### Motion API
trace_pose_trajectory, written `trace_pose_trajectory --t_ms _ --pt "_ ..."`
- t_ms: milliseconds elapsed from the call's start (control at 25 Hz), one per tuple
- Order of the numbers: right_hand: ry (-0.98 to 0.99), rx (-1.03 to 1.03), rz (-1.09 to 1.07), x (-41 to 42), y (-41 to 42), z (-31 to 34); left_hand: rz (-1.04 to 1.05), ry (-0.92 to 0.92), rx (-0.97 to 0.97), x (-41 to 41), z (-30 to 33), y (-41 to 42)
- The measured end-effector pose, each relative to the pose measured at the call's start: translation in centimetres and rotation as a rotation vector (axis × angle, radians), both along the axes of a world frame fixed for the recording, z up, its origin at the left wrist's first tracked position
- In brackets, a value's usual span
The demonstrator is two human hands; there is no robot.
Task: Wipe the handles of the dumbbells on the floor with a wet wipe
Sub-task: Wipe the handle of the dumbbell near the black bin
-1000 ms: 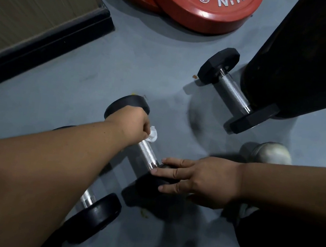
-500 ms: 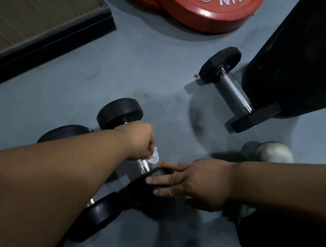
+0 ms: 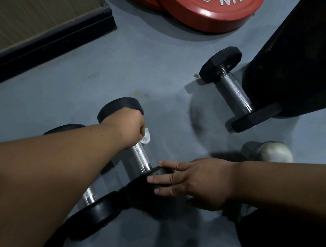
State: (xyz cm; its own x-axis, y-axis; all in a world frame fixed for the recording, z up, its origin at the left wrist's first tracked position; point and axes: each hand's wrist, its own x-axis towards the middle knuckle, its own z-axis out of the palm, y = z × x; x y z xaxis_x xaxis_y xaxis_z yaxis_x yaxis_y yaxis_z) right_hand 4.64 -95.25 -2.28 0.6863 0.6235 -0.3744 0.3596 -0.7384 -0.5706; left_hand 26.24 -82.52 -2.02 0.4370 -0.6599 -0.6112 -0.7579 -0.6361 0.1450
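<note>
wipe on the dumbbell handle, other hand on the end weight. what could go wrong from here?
1. The right hand only steadies the round end weight with straight fingers; a hard stroke could roll the dumbbell.
2. The wet wipe is bunched in the left hand, so the handle underside may get missed.
3. A second dumbbell lies against this one; a roll could pinch fingers between them.

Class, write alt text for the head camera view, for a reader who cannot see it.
A person's left hand grips a white wet wipe around the metal handle of a round-ended dumbbell on a grey floor, while the right hand steadies its near weight. A hex dumbbell and red weight plates lie beyond.
</note>
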Motion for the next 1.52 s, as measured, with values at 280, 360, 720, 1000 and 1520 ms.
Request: trace_pose_trajectory --t_ms 280,360,720,1000,1520 --pt "0.035 0.002 0.02 -0.2 0.2 0.1 -0.002 0.105 0.085 -0.6 0.9 0.8" --pt "0.062 -0.019 0.033 -0.3 0.3 0.2 -0.046 0.114 0.117 -1.0 0.8 1.1" --pt "0.059 0.004 0.037 -0.4 0.4 0.2 -0.104 0.254 0.084 -1.2 0.5 2.1" --pt "0.015 0.008 0.049 -0.2 0.2 -0.1 -0.039 0.094 -0.036 0.7 1.0 3.3" --pt "-0.224 -0.03 -0.304 -3.7 -5.8 0.3 -0.14 0.167 -0.269 -3.3 1.7 -1.9"
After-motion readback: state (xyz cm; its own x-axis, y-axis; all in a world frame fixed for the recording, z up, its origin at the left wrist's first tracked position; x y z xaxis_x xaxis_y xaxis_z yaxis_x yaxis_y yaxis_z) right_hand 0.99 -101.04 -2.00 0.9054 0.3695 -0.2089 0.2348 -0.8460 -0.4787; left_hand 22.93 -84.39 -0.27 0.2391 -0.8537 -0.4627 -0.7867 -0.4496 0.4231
